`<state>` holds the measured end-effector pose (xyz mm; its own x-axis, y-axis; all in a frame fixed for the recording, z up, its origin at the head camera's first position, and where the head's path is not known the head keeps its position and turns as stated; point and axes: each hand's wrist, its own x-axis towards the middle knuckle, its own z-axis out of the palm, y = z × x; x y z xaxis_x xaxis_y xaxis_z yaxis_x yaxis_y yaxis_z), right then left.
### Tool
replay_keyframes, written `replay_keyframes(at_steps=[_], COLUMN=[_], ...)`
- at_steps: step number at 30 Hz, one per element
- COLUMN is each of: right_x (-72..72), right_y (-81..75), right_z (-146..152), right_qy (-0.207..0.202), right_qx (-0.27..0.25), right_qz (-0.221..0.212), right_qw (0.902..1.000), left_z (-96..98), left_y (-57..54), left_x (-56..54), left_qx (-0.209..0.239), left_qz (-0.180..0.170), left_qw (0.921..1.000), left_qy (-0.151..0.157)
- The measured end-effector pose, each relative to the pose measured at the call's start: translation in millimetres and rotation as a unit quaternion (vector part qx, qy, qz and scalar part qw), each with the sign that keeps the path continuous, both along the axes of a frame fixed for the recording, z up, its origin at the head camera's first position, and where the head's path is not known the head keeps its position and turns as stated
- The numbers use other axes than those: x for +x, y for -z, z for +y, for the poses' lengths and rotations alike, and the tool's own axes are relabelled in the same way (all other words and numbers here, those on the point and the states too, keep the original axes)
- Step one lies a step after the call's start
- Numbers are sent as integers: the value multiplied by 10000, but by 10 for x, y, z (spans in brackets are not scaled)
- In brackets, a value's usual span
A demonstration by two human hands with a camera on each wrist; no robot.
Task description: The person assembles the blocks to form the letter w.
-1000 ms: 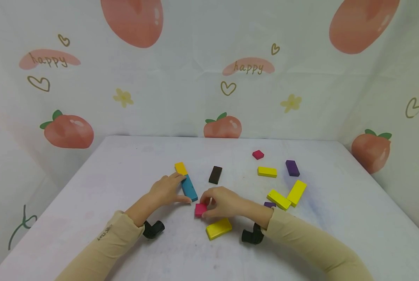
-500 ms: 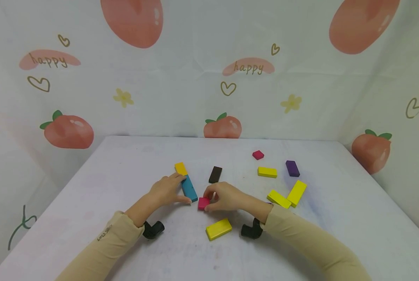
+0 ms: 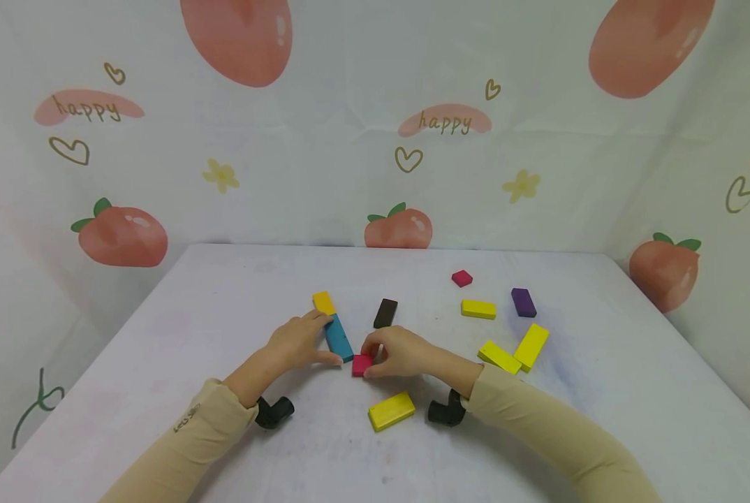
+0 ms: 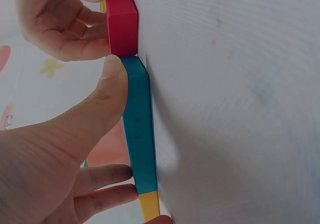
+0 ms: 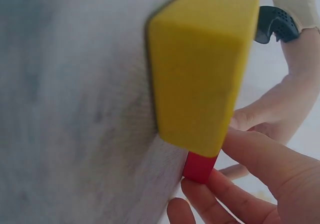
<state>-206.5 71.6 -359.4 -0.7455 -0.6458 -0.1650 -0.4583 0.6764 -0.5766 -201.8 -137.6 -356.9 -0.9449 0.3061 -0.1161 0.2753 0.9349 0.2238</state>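
Note:
My right hand (image 3: 403, 351) pinches a small red block (image 3: 360, 366) between thumb and fingers, down on the white table. In the left wrist view the red block (image 4: 123, 24) lies end to end with a longer blue block (image 4: 140, 129), their ends meeting. My left hand (image 3: 295, 342) rests along the blue block, thumb by its near end. Its other fingers, fairly straight, touch near the far end, where an orange-yellow block (image 3: 323, 302) continues the row. A yellow block (image 5: 200, 74) looms large in the right wrist view, hiding part of the red one.
That yellow block (image 3: 391, 411) lies in front of the right hand. A dark brown block (image 3: 385, 313) sits behind it. Farther right are several yellow blocks (image 3: 478, 309), a purple block (image 3: 524, 302) and another red block (image 3: 462, 279). Black wrist-worn devices (image 3: 274, 412) hang below both sleeves.
My right hand has shifted the red block slightly away from me, to the near end of the blue block, after a small sway right and back left. The left hand stays put.

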Motion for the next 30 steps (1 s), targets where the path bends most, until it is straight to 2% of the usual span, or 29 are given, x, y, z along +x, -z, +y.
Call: replay_keyframes(at_steps=[13,20,30], right_x=[9,-5,-192], right_y=[-5,-36,-105], right_z=[-6,13,175], right_qy=[-25,-17,403], right_qx=[-2,-16,-224], right_qz=[88,-19,212], right_qw=[10000,10000,9987], left_z=[3,1,11], left_y=[1,4,-4], left_x=[2,0,-6], left_qx=[-43,-36,-71], left_qz=[42,39,-60], left_qw=[10000,10000,9999], left_qy=[14,27,-57])
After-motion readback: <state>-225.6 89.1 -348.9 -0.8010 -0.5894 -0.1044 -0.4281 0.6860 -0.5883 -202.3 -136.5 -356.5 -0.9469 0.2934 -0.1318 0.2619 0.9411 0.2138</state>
